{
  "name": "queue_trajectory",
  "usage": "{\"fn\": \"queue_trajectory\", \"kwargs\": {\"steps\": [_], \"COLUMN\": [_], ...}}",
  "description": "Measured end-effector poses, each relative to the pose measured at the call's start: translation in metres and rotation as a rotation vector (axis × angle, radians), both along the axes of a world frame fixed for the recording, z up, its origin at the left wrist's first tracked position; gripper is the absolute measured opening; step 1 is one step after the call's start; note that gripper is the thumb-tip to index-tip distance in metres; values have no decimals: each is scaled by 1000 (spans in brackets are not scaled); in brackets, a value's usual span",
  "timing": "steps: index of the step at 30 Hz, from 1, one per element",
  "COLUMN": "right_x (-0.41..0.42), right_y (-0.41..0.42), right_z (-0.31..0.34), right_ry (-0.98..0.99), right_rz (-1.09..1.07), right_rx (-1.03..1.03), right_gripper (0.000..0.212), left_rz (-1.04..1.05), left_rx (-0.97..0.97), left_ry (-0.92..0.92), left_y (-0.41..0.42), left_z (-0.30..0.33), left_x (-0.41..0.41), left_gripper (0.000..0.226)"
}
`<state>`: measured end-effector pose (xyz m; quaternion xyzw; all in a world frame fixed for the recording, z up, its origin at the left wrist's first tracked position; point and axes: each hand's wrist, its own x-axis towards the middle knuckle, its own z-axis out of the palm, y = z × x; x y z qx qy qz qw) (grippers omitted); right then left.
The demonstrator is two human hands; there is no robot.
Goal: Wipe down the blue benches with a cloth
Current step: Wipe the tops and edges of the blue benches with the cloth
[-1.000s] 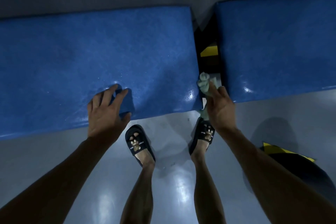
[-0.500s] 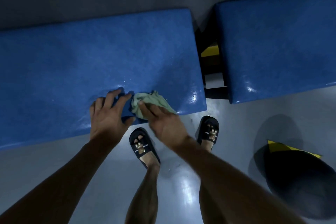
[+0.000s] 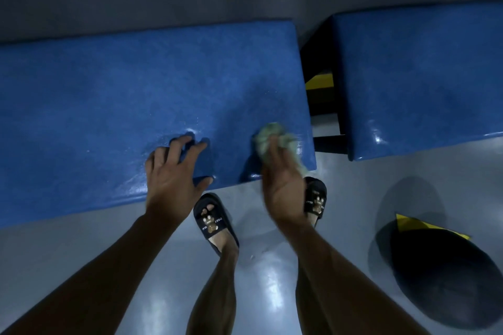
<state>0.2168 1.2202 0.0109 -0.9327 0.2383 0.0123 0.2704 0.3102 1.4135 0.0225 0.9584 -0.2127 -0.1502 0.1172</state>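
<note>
A long blue bench point(image 3: 114, 95) fills the left and middle of the head view. A second blue bench point(image 3: 424, 73) stands to its right across a narrow gap. My left hand point(image 3: 171, 179) rests on the near edge of the long bench, fingers spread on top and thumb at the front face. My right hand point(image 3: 283, 185) presses a crumpled pale green cloth point(image 3: 272, 136) on the bench top near its front right corner. The hand and cloth are blurred, so the grip on the cloth is unclear.
My two legs in black slippers point(image 3: 212, 220) stand on the glossy grey floor point(image 3: 81, 247) just before the bench. A dark round object point(image 3: 446, 277) with a yellow piece lies at the right. A black frame with yellow marking point(image 3: 319, 84) shows in the gap.
My right hand has swept the cloth from beside my left hand rightward to the bench's front right corner. A second ago it held the cloth at the gap. My left hand stayed put.
</note>
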Motion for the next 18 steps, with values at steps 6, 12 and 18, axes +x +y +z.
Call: {"fn": "queue_trajectory", "kwargs": {"steps": [6, 12, 18], "right_x": [22, 29, 47], "right_y": [6, -107, 10], "right_z": [18, 13, 10], "right_ry": [8, 124, 27], "right_rz": [597, -107, 57], "right_rx": [-87, -109, 26], "right_gripper": [54, 53, 55], "left_rz": [-72, -91, -81], "left_rx": [25, -6, 25], "left_ry": [30, 59, 90], "left_y": [5, 12, 9], "left_z": [6, 10, 14], "left_x": [10, 13, 17], "left_gripper": [76, 72, 70]}}
